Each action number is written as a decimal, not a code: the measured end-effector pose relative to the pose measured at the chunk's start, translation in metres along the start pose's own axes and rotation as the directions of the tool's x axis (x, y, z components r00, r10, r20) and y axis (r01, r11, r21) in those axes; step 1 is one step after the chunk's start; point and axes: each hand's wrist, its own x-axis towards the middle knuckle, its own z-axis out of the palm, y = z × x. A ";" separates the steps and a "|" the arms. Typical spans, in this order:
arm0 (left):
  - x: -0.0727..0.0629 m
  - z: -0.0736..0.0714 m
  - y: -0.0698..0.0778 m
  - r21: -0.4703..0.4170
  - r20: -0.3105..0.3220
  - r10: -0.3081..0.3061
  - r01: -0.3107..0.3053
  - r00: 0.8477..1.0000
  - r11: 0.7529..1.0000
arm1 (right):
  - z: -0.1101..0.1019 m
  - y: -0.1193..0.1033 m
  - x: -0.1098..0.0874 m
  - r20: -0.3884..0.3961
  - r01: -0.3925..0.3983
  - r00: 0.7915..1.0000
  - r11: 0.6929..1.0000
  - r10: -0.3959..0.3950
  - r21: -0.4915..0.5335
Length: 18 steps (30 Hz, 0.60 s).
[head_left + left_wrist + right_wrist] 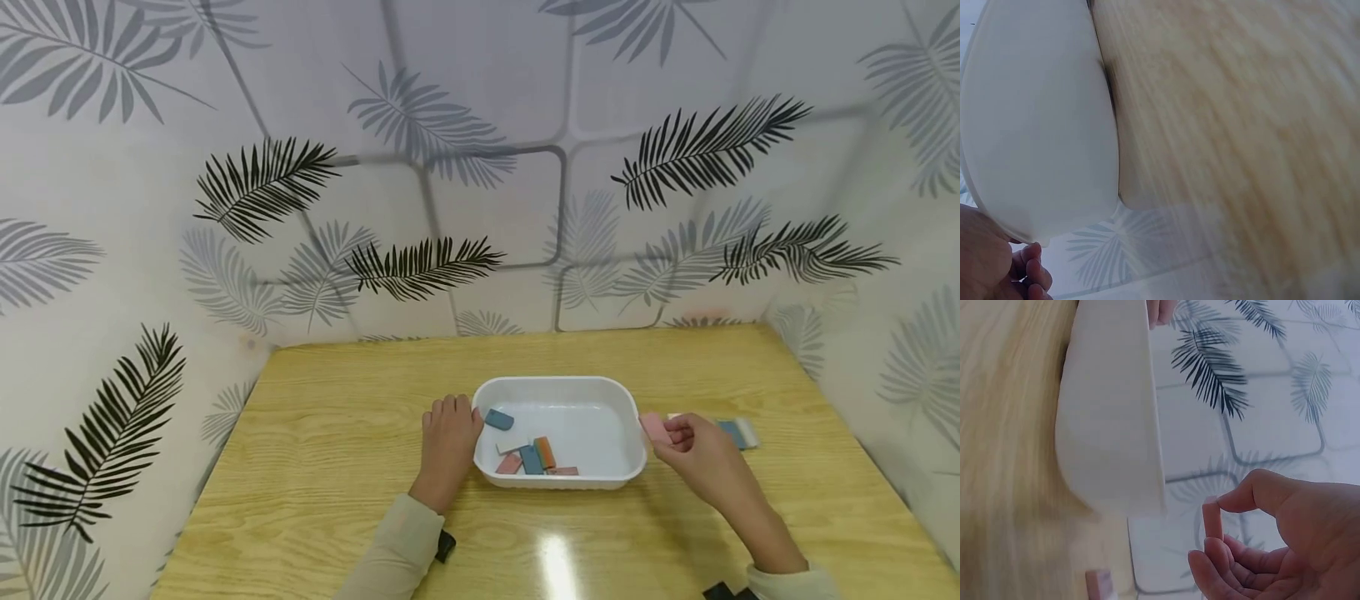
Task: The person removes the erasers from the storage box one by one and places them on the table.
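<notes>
A white plastic basin [570, 482] stands on the wooden table with several erasers inside. Among them are a blue eraser [498, 419] by the left wall and an orange-and-green eraser [544, 452] near the front. My left hand [450, 437] holds the basin's left rim; in the left wrist view its fingers [1036, 273] curl at the rim's corner. Just off the right rim, my right hand [701, 454] pinches a pink eraser [655, 429] between thumb and fingers. The right wrist view shows this pink eraser [1212, 519] held upright, level with the rim.
Beyond the right hand, a blue-and-white eraser [738, 433] lies on the table [337, 417], partly hidden with others beside it. A pinkish eraser [1099, 584] shows low in the right wrist view. Leaf-patterned covering [480, 208] rises behind the table and along both sides.
</notes>
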 end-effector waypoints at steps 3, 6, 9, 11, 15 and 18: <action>0.000 0.001 0.001 0.000 0.022 -0.007 0.007 1.000 1.000 | -0.006 0.014 -0.006 -0.023 -0.004 1.000 1.000 0.003 -0.015; 0.001 0.001 0.001 0.000 0.028 -0.016 0.016 0.999 1.000 | -0.012 0.028 -0.012 -0.045 -0.007 0.999 0.999 0.005 -0.034; 0.001 0.001 0.003 -0.003 0.028 -0.019 0.019 0.999 1.000 | -0.018 0.043 -0.017 -0.036 -0.035 0.999 0.998 0.034 -0.048; 0.000 0.001 0.002 -0.007 0.020 -0.020 0.020 1.000 1.000 | -0.022 0.051 -0.019 -0.026 -0.060 0.998 0.997 0.058 -0.056; 0.000 0.001 0.002 -0.015 0.010 -0.015 0.015 1.000 1.000 | -0.026 0.070 -0.023 -0.042 -0.094 0.995 0.991 0.090 -0.090; 0.000 0.001 0.003 -0.019 0.011 -0.016 0.016 1.000 1.000 | -0.027 0.086 -0.024 -0.054 -0.122 0.992 0.985 0.116 -0.119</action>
